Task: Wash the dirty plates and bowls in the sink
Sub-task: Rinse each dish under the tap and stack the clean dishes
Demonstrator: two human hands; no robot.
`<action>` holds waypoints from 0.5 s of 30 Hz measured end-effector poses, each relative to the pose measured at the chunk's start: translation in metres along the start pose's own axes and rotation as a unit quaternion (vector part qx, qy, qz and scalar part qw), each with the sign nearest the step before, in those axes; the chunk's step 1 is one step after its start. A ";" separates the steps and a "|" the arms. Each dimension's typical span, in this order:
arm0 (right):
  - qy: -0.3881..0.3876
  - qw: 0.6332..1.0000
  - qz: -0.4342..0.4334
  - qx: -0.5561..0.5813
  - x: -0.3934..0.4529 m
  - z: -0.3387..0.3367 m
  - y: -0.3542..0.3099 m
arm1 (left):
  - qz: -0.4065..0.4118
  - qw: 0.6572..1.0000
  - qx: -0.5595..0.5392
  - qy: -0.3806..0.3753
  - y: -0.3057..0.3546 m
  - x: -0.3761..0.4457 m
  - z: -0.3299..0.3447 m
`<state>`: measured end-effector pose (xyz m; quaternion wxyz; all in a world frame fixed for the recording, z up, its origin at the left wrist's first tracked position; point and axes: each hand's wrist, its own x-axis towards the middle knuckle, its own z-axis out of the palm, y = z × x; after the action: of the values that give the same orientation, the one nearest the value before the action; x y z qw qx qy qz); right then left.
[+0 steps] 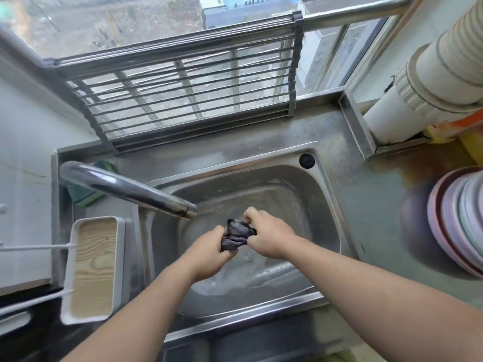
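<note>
Head view, sink (321, 205): my left hand (209, 253) and right hand (269, 235) both grip one dark crumpled cloth (236, 235) between them, fingers curled into it, above the basin's middle, just right of the tap (130, 189) spout. Stacked plates (460, 218) stand on the steel surface (371, 194) to my right, well apart from my hands. Wood-lined tray (94, 267) at left; green sponge (81, 197) behind the tap.
</note>
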<state>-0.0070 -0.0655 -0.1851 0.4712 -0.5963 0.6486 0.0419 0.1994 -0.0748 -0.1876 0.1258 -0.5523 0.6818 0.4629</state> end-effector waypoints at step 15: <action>-0.054 0.959 0.059 0.273 -0.019 0.008 -0.022 | -0.039 0.762 -0.602 0.236 -0.010 -0.090 -0.029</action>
<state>0.0118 -0.0529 -0.1658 0.6469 -0.4023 0.6433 -0.0765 0.2503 -0.0390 -0.1155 -0.3794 -0.6323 0.2493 0.6277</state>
